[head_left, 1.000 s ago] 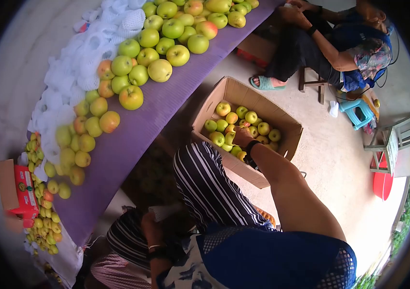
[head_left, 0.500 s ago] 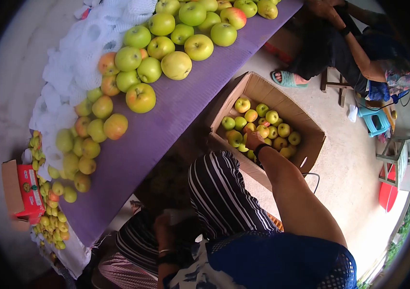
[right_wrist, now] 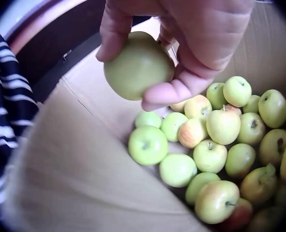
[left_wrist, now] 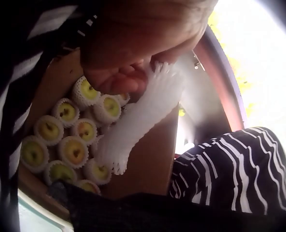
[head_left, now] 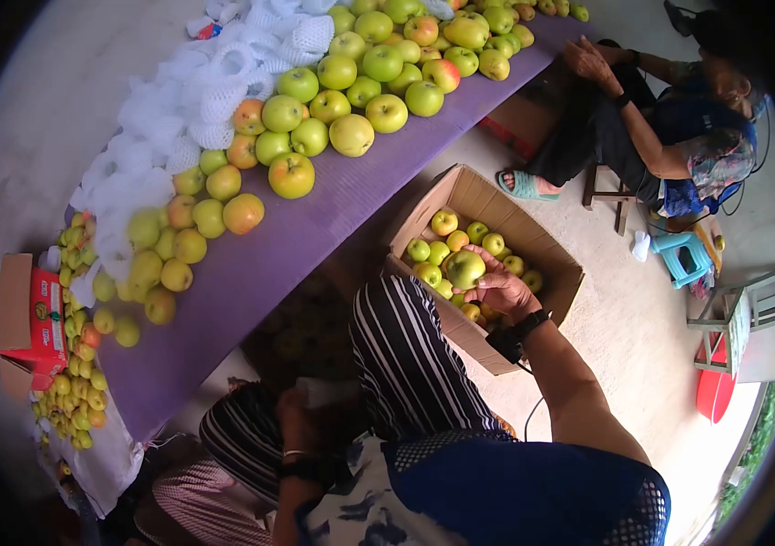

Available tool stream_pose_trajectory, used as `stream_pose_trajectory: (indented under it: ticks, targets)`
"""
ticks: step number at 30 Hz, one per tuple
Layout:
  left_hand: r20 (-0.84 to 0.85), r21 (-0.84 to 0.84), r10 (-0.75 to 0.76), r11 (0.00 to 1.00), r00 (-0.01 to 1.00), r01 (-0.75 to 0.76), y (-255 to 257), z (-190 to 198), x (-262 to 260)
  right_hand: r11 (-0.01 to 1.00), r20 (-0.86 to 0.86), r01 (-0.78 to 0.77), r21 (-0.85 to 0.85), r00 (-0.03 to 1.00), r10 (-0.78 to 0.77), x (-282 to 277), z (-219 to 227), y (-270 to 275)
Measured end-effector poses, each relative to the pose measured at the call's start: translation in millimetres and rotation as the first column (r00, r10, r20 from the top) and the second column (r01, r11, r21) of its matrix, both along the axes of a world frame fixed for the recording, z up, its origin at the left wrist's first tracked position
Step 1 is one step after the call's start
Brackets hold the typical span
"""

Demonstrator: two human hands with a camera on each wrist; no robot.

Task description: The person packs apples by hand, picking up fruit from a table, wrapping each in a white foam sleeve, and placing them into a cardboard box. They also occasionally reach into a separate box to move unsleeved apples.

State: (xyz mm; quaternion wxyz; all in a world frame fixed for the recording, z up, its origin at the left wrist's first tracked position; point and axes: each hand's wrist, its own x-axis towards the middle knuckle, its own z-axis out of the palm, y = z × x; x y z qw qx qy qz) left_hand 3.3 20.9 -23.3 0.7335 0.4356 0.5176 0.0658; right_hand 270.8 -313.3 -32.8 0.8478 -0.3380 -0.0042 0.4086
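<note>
Right hand (head_left: 496,289) lifts a round green apple (head_left: 465,268) over the brown cardboard box (head_left: 547,241), frame centre.
Left wrist view: left hand (left_wrist: 119,79) pinches a white foam net sleeve (left_wrist: 140,116). Right wrist view: fingers curl round the apple; hold gently, avoiding bruises.

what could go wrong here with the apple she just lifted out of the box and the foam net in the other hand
1. The right hand grips the green apple with fingertips and thumb above the open cardboard box; a slip would probably drop it onto the loose apples below and bruise them.

2. The left hand pinches only one end of the white foam net, which dangles limp over the netted apples; sleeving the apple one-handed may be fiddly.
</note>
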Motion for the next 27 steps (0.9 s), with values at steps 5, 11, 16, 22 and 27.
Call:
stream_pose_trajectory:
  ticks: [5, 11, 16, 22, 27]
  targets:
    - [0.051, 0.148, -0.077, 0.987, 0.996, 0.068, -2.7, 9.4, -4.4, 0.898, 0.051, -0.159, 0.411, 0.987, 0.152, -37.8, 79.8, 28.9]
    - [0.235, 0.131, -0.034, 0.991, 0.971, 0.003, 4.4, -9.6, -17.9, 0.892, 0.294, -0.359, 0.273, 0.914, 0.278, -77.3, 151.3, 94.1]
    - [0.297, 0.015, 0.085, 0.995, 0.951, -0.094, 10.1, -17.7, -20.2, 0.83, 0.244, -0.513, 0.219, 0.852, 0.463, -99.7, 132.1, 163.7]
    - [0.235, 0.068, 0.165, 0.98, 0.958, -0.186, 9.8, -17.6, -26.2, 0.817, 0.176, -0.561, 0.135, 0.825, 0.537, -132.0, 109.4, 218.3]
    - [0.151, 0.069, 0.215, 0.971, 0.965, -0.228, 11.8, -12.6, -23.2, 0.852, 0.218, -0.51, -0.119, 0.823, 0.524, -138.4, 81.4, 229.5]
